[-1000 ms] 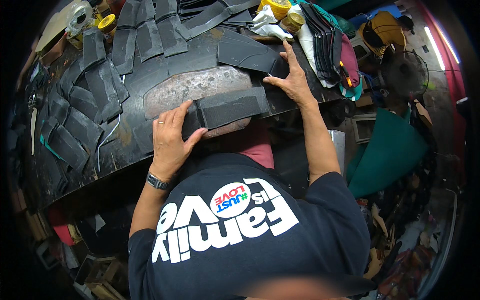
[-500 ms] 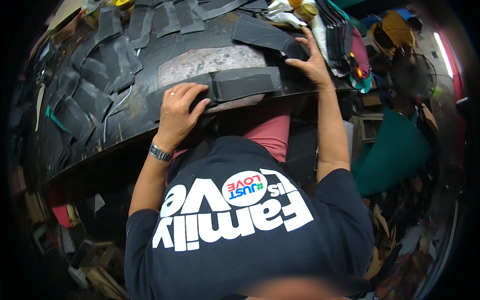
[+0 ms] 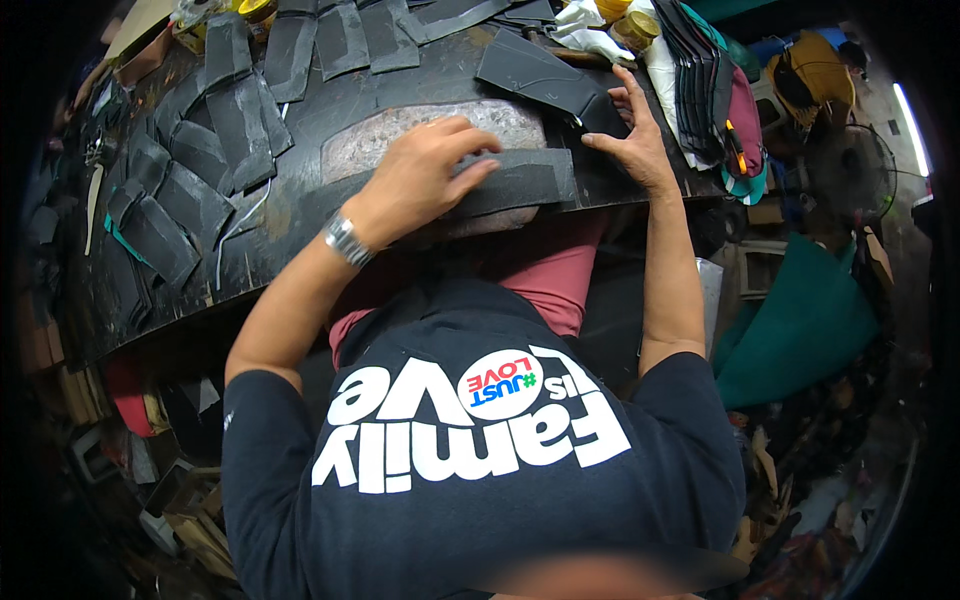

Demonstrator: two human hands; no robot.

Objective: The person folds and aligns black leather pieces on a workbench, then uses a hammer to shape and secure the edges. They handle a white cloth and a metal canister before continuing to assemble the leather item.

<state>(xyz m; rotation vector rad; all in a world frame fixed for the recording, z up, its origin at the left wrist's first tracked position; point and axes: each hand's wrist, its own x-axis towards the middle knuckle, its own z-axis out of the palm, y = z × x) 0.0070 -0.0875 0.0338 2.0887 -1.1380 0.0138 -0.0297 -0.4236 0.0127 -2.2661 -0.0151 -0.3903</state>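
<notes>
On a light, mottled slab (image 3: pixel 370 135) at the table's near edge lies a long dark grey strip (image 3: pixel 535 180) of flat material. My left hand (image 3: pixel 420 180) is over the strip's middle, thumb apart from its loosely bent fingers; whether it touches the strip I cannot tell. Farther off to the right, a black flat panel (image 3: pixel 540 80) lies at a slant. Around that panel's right end is my right hand (image 3: pixel 640 140), thumb and fingers spread, the thumb near its lower corner. No grip on the panel shows.
Several dark grey pieces (image 3: pixel 235 130) overlap across the left and back of the black table (image 3: pixel 290 220). A yellow-lidded jar (image 3: pixel 635 30) and white cloth (image 3: pixel 590 42) stand at the back. Stacked black pieces (image 3: pixel 695 90) and an orange-handled cutter (image 3: pixel 735 145) are on the right.
My left hand has lifted and slid right along the strip, covering its middle. My right hand stays by the panel's end, fingers slightly more bent. The whole view has shifted a little.
</notes>
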